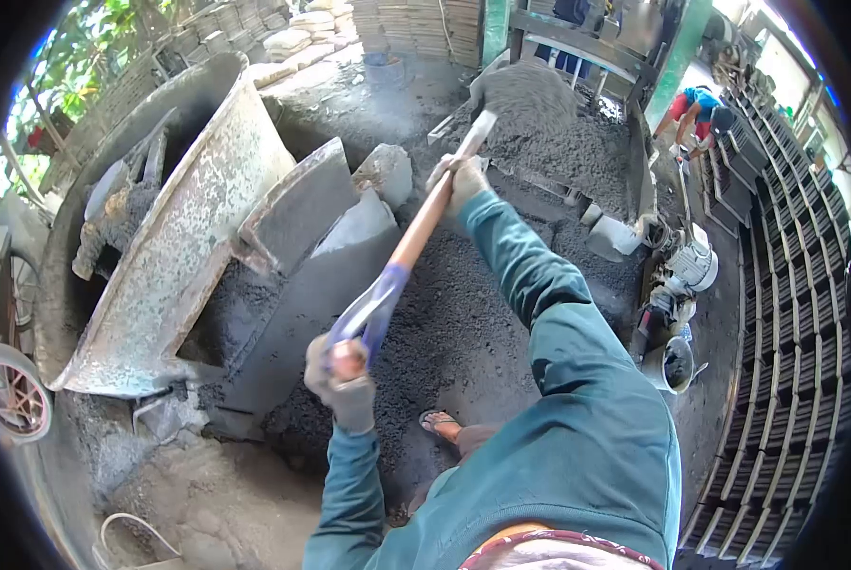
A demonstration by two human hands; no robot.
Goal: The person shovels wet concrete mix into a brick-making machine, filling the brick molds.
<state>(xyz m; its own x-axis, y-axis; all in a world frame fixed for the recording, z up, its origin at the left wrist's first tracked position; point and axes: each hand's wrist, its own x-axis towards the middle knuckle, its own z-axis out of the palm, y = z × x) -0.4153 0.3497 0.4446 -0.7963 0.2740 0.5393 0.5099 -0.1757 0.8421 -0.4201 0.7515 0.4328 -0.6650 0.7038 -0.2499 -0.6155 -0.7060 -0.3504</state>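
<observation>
My left hand [342, 388], in a light glove, is closed around the purple D-shaped grip of a shovel [420, 230]. Farther up, my gloved right hand [459, 180] wraps the wooden shaft just below the metal socket. The shovel points up and away from me. Its blade end is blurred and hidden by dark, damp, grainy mix [530, 100], which is smeared by motion over a larger heap [577, 152] in a frame. More of this loose mix lies on the floor between the heap and my sandalled foot [440, 425].
A big tilted mixer drum [198, 209] with a chute plate [302, 204] stands at left. Right of the heap sit a motor [693, 261] and a bucket [675, 365]. Racks of dark slabs [786, 361] line the right side, where another person [696, 112] bends over.
</observation>
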